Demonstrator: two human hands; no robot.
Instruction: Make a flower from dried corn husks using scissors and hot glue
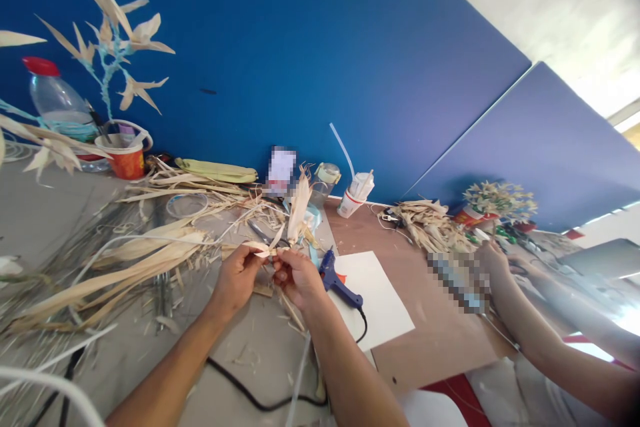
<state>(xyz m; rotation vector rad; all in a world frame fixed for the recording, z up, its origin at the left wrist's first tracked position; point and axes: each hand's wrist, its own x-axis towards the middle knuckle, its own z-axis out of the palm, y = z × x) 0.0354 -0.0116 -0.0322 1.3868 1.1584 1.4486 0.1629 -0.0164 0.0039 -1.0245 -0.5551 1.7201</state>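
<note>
My left hand [236,280] is closed in a pinch on a small piece of corn husk [263,254] with pointed, petal-like strips. From the other side, my right hand [301,278] pinches the same piece at its base, fingertips close to the left ones. What lies inside the curled fingers is hidden. Just right of my right hand, a blue glue gun [341,283] rests on a white sheet [380,300]. Behind the hands, a dried corn husk [300,207] stands upright among scraps.
Long husks [145,257] and thin wires spread across the left. A red bucket [127,163] holds a husk-flower branch [107,57] beside a bottle [57,100]. A black cable [250,400] crosses in front. At right, another person's hand [493,263] works near a husk pile [430,223].
</note>
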